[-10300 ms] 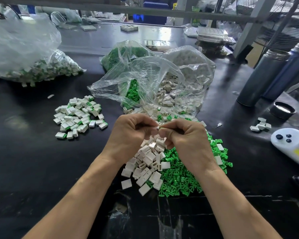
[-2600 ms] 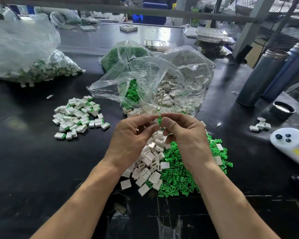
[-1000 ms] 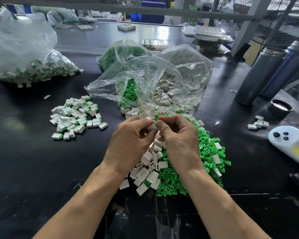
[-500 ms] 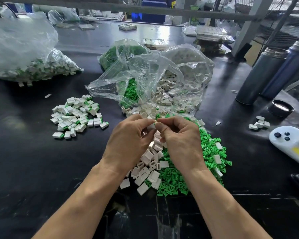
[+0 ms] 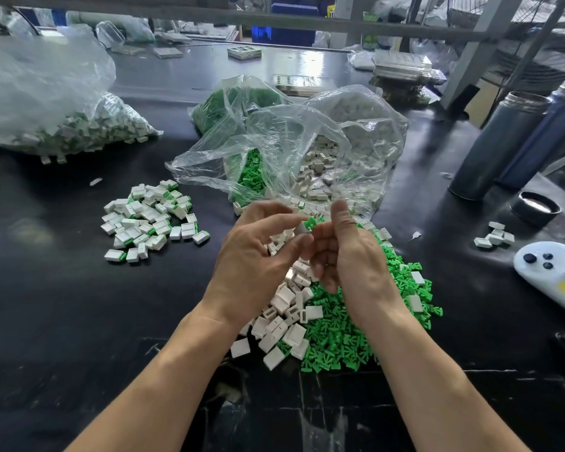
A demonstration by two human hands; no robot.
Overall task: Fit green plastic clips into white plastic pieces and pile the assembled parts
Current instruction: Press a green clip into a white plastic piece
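Observation:
My left hand [image 5: 258, 256] pinches a white plastic piece [image 5: 301, 229] at its fingertips, with a green clip [image 5: 311, 221] sticking out of the piece's right end. My right hand [image 5: 353, 259] is just right of it, thumb lifted off and fingers loosely curled, holding nothing that I can see. Both hands hover over a heap of loose white pieces [image 5: 287, 308] and a heap of green clips [image 5: 356, 337]. The pile of assembled parts [image 5: 150, 220] lies to the left on the black table.
Open clear bags [image 5: 307, 151] of clips and white pieces lie behind the hands. A large bag of assembled parts [image 5: 62, 125] sits far left. On the right are two metal bottles [image 5: 496, 148], a lid [image 5: 535, 208], a few white pieces [image 5: 494, 236] and a white handheld device [image 5: 552, 265].
My hands were pressed together on the piece half a second ago. Now the right thumb has lifted away and the hands have parted, the piece staying at the left fingertips.

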